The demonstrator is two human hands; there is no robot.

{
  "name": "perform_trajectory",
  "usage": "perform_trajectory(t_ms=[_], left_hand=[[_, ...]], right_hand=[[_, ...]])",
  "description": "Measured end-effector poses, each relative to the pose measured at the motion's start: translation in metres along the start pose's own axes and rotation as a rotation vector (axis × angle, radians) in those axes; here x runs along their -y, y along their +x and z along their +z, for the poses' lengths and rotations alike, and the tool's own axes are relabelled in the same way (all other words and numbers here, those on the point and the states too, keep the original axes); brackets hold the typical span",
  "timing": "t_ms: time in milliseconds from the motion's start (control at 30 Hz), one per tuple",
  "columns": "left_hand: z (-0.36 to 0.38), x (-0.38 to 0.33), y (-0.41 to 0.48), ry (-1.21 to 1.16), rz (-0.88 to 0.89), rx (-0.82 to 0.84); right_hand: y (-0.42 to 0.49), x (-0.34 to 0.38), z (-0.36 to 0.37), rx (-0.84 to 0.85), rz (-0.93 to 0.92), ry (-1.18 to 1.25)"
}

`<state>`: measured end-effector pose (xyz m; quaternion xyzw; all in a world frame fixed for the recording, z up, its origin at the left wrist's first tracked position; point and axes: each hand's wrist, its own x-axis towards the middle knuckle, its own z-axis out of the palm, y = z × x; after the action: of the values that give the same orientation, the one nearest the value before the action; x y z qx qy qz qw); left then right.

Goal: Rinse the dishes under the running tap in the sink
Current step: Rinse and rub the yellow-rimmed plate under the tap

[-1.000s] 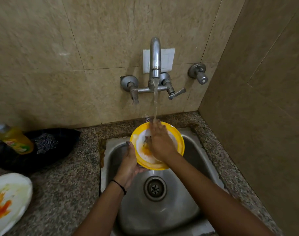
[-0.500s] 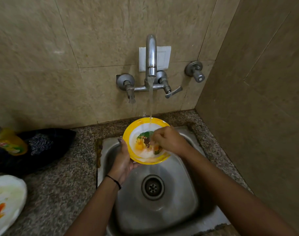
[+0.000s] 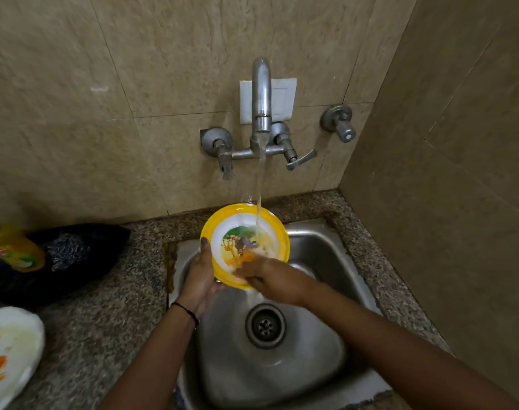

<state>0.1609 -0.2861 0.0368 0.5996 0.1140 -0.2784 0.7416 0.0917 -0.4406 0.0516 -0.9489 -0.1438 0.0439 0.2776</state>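
Beige tiled walls are enclosing the steel sink, where the tap is running onto the yellow-rimmed plate, tilted over the basin's rear edge. The left hand is gripping the plate's left rim, thumb on top. The right hand, too blurred to tell its curl, is now rubbing the lower rim instead of the centre, uncovering the printed picture. The orange residue is thinning, so this rinse seems nearly finished.
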Motion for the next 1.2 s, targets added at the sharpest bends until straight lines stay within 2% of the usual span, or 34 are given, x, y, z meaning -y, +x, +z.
perform_trajectory(t_ms=[67,167,233,267,333,400,467,567,633,667,733,833,933,1033,1100,1167,1200], left_hand=[[-0.006,0.002,-0.001,0.018,0.014,-0.01],[0.0,0.001,-0.003,-0.018,0.002,-0.005],[0.009,0.001,-0.005,-0.076,-0.032,-0.037],[0.014,0.002,-0.006,-0.091,-0.052,-0.045],[0.019,0.01,-0.004,-0.065,-0.038,-0.041],[0.019,0.016,-0.002,-0.012,-0.005,-0.046],[0.011,0.015,0.001,0.02,0.007,-0.056],[-0.006,0.001,0.003,0.076,0.005,-0.08],[-0.019,-0.005,0.009,0.096,-0.02,-0.087],[-0.022,-0.006,0.01,0.08,-0.021,-0.064],[-0.019,-0.004,0.008,-0.021,0.0,-0.034],[0.015,0.016,-0.008,-0.289,0.043,-0.005],[0.038,0.033,-0.02,-0.363,0.098,-0.081],[0.022,0.02,-0.019,-0.389,0.049,-0.065],[0.002,0.005,-0.013,-0.384,0.055,-0.049],[-0.003,-0.005,-0.011,-0.387,0.068,-0.02],[0.002,-0.006,-0.01,-0.403,0.053,-0.008]], right_hand=[[-0.004,-0.029,-0.014,-0.022,-0.037,-0.125],[-0.001,-0.038,-0.019,-0.057,0.11,-0.369],[0.004,-0.02,-0.005,-0.071,0.155,-0.328],[0.007,-0.007,0.005,-0.084,0.149,-0.229],[0.015,0.018,0.027,-0.156,0.136,-0.029],[0.018,0.035,0.042,-0.259,0.15,0.062],[0.013,0.036,0.051,-0.261,0.058,0.043],[-0.01,0.001,0.044,-0.143,-0.133,-0.202],[-0.022,-0.018,0.025,-0.123,-0.11,-0.224],[-0.024,-0.02,0.015,-0.129,-0.091,-0.24],[-0.018,-0.014,0.006,-0.266,-0.091,-0.288],[-0.005,0.012,0.018,-0.425,-0.16,-0.305],[0.001,0.031,0.035,-0.392,-0.064,-0.141],[-0.006,0.011,0.026,-0.244,-0.17,-0.275],[-0.012,-0.012,0.009,-0.139,-0.111,-0.328],[-0.013,-0.022,-0.003,-0.135,-0.056,-0.364],[-0.01,-0.019,-0.003,-0.184,-0.034,-0.352]])
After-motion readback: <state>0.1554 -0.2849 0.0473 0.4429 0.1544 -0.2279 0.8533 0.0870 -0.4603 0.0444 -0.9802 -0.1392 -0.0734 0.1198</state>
